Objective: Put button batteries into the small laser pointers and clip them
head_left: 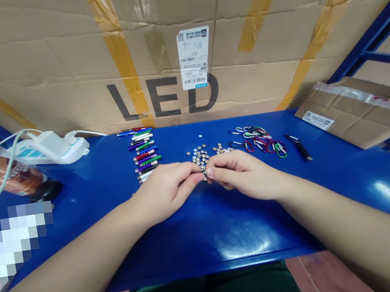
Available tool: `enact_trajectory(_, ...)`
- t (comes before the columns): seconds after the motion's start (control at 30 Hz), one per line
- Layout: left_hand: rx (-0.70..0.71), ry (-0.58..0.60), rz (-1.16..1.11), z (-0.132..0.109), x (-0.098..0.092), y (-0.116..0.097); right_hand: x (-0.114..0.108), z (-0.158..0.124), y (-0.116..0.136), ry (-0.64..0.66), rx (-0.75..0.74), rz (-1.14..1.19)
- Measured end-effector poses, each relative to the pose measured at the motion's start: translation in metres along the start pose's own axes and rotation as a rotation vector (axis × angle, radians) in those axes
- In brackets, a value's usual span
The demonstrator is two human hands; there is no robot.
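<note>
Forearms (70, 265) reach in over the table's front edge (212, 265), with open blue tabletop ahead of it. Left hand (167, 191) and right hand (242, 175) meet mid-table, fingers closed, both pinching a small silver item (205, 174), too small to tell more. Button cells (199, 157) lie just ahead; pen lights (144, 153) sit left, carabiners (257, 141) right.

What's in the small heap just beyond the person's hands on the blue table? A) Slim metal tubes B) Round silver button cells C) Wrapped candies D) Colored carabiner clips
B. The small silver button cells lie just beyond the left hand and right hand, while the carabiner clips lie farther right.
</note>
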State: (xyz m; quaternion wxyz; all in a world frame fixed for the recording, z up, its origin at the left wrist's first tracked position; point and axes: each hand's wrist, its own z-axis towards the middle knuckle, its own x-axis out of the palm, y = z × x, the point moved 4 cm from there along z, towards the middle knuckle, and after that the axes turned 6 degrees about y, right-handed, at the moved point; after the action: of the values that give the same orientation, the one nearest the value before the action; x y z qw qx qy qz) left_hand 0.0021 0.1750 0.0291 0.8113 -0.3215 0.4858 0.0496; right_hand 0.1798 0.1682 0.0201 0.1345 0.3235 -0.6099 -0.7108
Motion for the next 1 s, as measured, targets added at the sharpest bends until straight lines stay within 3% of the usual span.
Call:
enact_trajectory(0.1,0.105,-0.006,0.206,-0.002,0.002,-0.004,0.006,0.000,-0.010,0.067,0.221,0.405)
enact_trajectory(0.17,0.152,-0.010,0.309,-0.003,0.004,-0.006,0.009,-0.001,-0.013,0.086,0.316,0.557)
enact_trajectory(0.3,0.192,-0.036,0.414,-0.004,0.007,-0.008,0.011,-0.003,-0.015,0.102,0.434,0.675)
enact_trajectory(0.37,0.173,-0.026,0.397,-0.004,0.008,-0.008,0.011,-0.003,-0.014,0.106,0.422,0.657)
enact_trajectory(0.47,0.088,-0.023,0.238,0.000,0.006,-0.006,0.005,-0.002,-0.010,0.084,0.268,0.438)
enact_trajectory(0.63,-0.210,0.050,-0.238,0.005,0.003,0.002,-0.010,-0.006,0.012,-0.029,-0.241,-0.458)
enact_trajectory(0.73,-0.307,0.132,-0.443,0.005,0.006,0.005,-0.011,-0.011,0.018,-0.012,-0.403,-0.708)
enact_trajectory(0.87,-0.236,0.136,-0.321,0.004,0.004,0.004,-0.008,-0.013,0.020,-0.005,-0.469,-0.836)
enact_trajectory(1.0,-0.096,0.082,-0.107,0.000,0.000,-0.001,-0.004,-0.012,0.021,0.004,-0.454,-0.761)
